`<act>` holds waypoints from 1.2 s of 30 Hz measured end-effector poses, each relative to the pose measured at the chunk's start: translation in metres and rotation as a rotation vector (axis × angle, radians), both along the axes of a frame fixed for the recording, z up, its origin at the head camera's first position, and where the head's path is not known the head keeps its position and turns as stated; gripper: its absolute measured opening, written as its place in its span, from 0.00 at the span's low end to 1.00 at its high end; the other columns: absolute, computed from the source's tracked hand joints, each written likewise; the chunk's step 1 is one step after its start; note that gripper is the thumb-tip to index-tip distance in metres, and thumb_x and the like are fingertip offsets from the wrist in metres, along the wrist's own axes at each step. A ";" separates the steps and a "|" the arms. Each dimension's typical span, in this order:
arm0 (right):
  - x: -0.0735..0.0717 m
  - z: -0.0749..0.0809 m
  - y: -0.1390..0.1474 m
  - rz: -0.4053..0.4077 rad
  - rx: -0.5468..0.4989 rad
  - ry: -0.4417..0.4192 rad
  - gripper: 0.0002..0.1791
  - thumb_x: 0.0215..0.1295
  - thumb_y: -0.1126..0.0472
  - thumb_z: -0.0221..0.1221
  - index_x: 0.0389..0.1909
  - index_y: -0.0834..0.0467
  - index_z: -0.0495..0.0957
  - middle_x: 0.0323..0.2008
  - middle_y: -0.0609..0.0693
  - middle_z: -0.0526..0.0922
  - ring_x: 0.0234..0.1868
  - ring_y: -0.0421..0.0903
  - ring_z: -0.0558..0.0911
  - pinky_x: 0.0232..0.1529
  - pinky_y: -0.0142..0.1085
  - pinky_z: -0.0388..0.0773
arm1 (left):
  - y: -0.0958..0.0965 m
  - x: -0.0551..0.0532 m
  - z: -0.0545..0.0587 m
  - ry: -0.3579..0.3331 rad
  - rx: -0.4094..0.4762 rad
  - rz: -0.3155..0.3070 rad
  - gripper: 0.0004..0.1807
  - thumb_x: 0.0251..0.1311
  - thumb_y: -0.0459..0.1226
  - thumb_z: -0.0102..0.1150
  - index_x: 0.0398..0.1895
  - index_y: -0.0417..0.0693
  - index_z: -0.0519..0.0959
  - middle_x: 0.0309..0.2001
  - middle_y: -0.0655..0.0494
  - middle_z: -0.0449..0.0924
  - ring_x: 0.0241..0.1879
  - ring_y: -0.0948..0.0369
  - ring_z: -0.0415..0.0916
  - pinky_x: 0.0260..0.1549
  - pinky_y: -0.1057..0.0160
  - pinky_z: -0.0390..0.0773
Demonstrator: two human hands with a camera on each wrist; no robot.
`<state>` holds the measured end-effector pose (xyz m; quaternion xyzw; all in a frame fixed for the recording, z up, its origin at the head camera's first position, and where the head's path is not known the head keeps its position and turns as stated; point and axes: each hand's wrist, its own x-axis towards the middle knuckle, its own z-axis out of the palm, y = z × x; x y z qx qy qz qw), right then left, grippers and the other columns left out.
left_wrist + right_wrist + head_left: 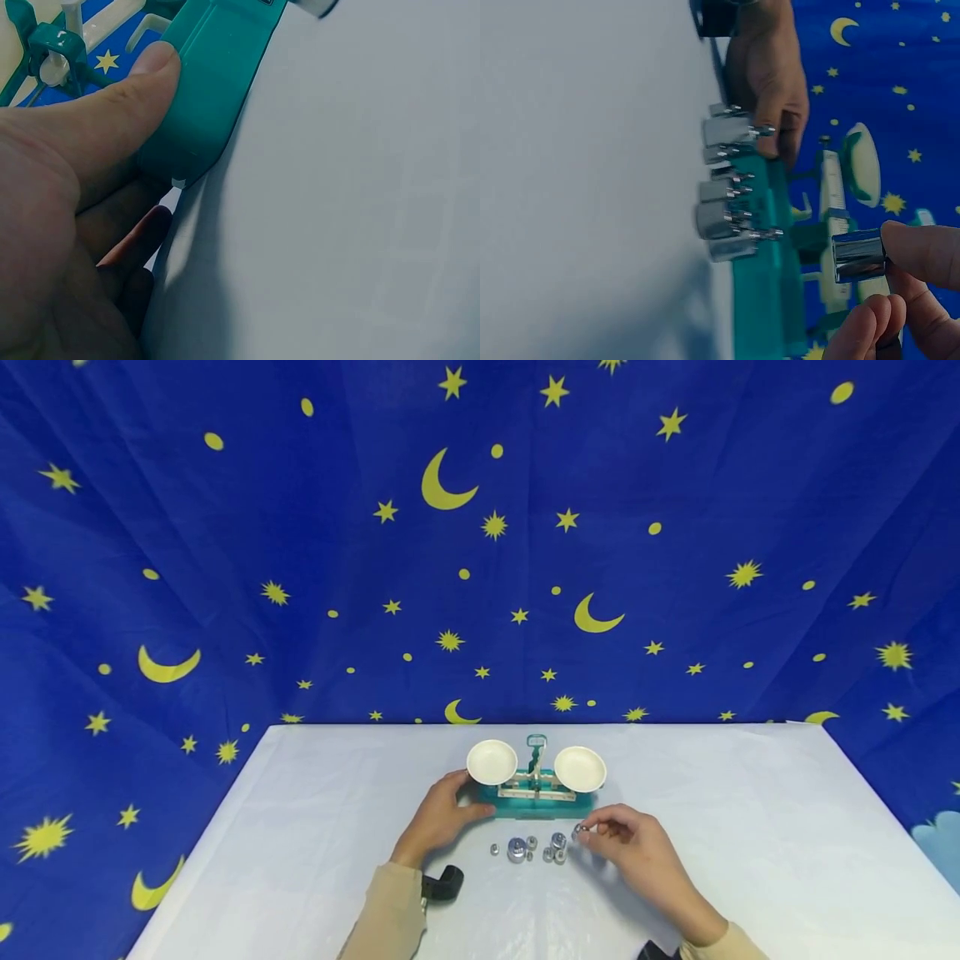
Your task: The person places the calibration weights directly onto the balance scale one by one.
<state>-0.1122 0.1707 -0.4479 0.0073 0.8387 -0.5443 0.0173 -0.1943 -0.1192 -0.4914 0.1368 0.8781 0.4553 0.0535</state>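
Note:
A teal balance scale (517,808) with two white pans (492,762) stands on the white table. My left hand (442,817) holds the left end of its base, thumb against the front face; in the left wrist view the other fingers are partly hidden behind the base (214,82). Just in front of the scale's right end, my right hand (637,850) pinches a small shiny cylindrical weight (859,256) between thumb and fingers, above the table. To its left stand several metal weights with knobs, among them a large one (517,850).
A white sheet (262,877) covers the table. Behind it hangs a blue cloth (337,552) printed with yellow moons and stars. A black band (444,883) is on my left wrist.

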 end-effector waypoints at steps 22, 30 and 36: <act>-0.011 0.030 0.000 -0.065 -0.006 0.050 0.13 0.59 0.55 0.72 0.40 0.57 0.85 0.36 0.50 0.78 0.36 0.44 0.76 0.37 0.30 0.77 | 0.000 0.001 0.001 -0.014 0.002 0.003 0.38 0.56 0.44 0.73 0.67 0.38 0.72 0.67 0.41 0.72 0.70 0.42 0.64 0.71 0.40 0.60; -0.018 0.029 -0.001 -0.088 -0.017 0.128 0.11 0.58 0.57 0.73 0.39 0.58 0.86 0.34 0.51 0.79 0.35 0.44 0.77 0.36 0.29 0.77 | 0.001 0.001 0.000 0.000 0.002 -0.001 0.37 0.56 0.45 0.73 0.67 0.39 0.73 0.66 0.42 0.73 0.69 0.43 0.65 0.71 0.41 0.60; -0.024 0.031 -0.001 -0.088 -0.025 0.160 0.11 0.59 0.57 0.72 0.39 0.57 0.86 0.34 0.51 0.80 0.35 0.44 0.77 0.35 0.29 0.76 | 0.001 0.001 -0.001 0.011 0.006 -0.008 0.37 0.56 0.45 0.73 0.67 0.40 0.73 0.66 0.42 0.74 0.69 0.43 0.65 0.70 0.40 0.61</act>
